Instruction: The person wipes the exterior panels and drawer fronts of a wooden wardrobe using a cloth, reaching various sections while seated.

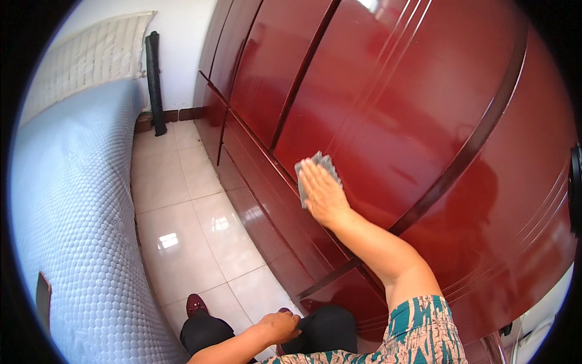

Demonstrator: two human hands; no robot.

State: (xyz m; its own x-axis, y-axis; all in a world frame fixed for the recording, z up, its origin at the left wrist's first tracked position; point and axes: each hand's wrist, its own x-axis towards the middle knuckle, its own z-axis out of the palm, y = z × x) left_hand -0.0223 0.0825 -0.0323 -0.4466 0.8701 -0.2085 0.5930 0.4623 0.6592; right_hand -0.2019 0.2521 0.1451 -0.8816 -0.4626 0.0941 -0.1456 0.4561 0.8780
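- Dark red lacquered wood: a tall wardrobe (394, 109) fills the centre and right of the frame, its glossy doors divided by darker vertical strips.
- The right hand (323, 194) sits at the centre of the frame, fingers held flat and close together, palm pressed against the wardrobe door.
- A grey cloth (310, 167) lies under that hand, flat on the door panel; its edges show above and to the left of the fingertips.
- The right forearm runs from the lower right up to the hand, with a teal patterned sleeve (418, 330) at the bottom edge.
- The left hand (280, 326) is at the lower centre, fingers curled, resting on a knee in black trousers (327, 327). It holds nothing visible.
- A dark red shoe (196, 303) shows at the lower centre, just left of the knees, on the floor.
- Glossy pale floor tiles (182, 206) run between the wardrobe and the bed, left of centre.
- A light blue quilted mattress (79, 212) occupies the left of the frame.
- A white padded headboard (85, 60) stands at the upper left, against a white wall.
- A black rolled object (155, 82) leans upright against that wall, just right of the headboard.
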